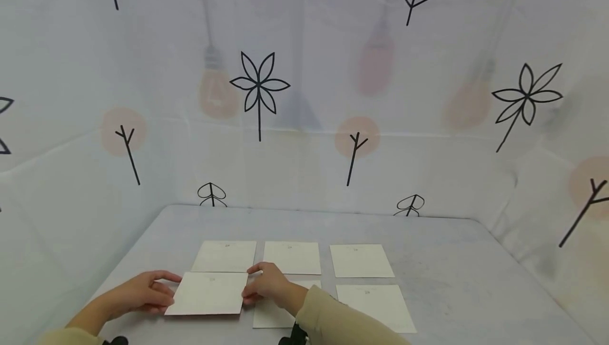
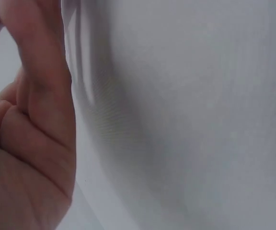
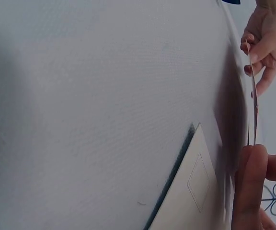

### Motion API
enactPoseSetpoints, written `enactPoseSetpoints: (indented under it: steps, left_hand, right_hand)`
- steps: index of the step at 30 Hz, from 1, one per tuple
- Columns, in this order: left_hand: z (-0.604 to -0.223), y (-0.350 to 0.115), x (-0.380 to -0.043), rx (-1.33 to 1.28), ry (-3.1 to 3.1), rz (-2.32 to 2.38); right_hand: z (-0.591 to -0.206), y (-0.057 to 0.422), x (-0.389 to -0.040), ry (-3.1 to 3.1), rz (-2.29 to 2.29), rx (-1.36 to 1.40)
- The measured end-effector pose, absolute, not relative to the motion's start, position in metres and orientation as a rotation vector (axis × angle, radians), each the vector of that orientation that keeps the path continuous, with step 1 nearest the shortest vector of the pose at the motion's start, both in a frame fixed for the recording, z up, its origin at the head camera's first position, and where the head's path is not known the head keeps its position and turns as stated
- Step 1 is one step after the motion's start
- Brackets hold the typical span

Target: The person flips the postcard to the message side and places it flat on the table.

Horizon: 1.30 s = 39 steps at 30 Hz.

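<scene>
A white card (image 1: 206, 293) is held just above the table at the front left, and a shadow lies under it in the right wrist view. My left hand (image 1: 141, 293) pinches its left edge between thumb and fingers. At the opposite edge, my right hand (image 1: 270, 286) grips it with fingertips on the side and far corner. Seen from the right wrist, the raised card (image 3: 254, 103) is nearly edge-on between both hands. Partly under my right forearm lies another card (image 1: 268, 316); a faint diamond outline shows on the nearby card (image 3: 195, 184) in the right wrist view.
Behind the raised card lies a back-left card (image 1: 224, 256), with a back-middle card (image 1: 292, 258) and a back-right card (image 1: 361, 260) in the same row. A front-right card (image 1: 373, 305) is partly covered by my right sleeve. A patterned cloth (image 1: 304, 176) hangs round the table (image 1: 447, 266).
</scene>
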<state>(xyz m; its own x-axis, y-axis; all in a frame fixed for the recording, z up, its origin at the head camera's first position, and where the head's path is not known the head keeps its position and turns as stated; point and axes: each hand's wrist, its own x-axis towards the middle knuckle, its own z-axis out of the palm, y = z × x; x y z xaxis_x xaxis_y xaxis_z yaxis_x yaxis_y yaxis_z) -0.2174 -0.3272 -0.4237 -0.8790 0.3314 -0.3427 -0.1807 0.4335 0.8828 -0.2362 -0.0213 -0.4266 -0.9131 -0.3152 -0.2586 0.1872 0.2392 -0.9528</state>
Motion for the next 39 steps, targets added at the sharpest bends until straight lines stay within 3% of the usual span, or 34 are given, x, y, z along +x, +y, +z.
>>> enactPoseSetpoints:
  steps: [11,30,39]
  left_hand:
    - [-0.425,-0.318,-0.213,0.105,2.352,1.335]
    - [-0.425,-0.3,-0.214,-0.167,2.565,1.183]
    - [-0.427,-0.297,-0.219,-0.135,2.584,1.254]
  right_hand:
    - [-0.428,-0.023,-0.234,2.188,-1.653,-0.111]
    - [-0.421,-0.02,-0.231,2.24,-1.615,-0.133]
    - [-0.415,-0.012,-0.234,2.167,-1.716,-0.205]
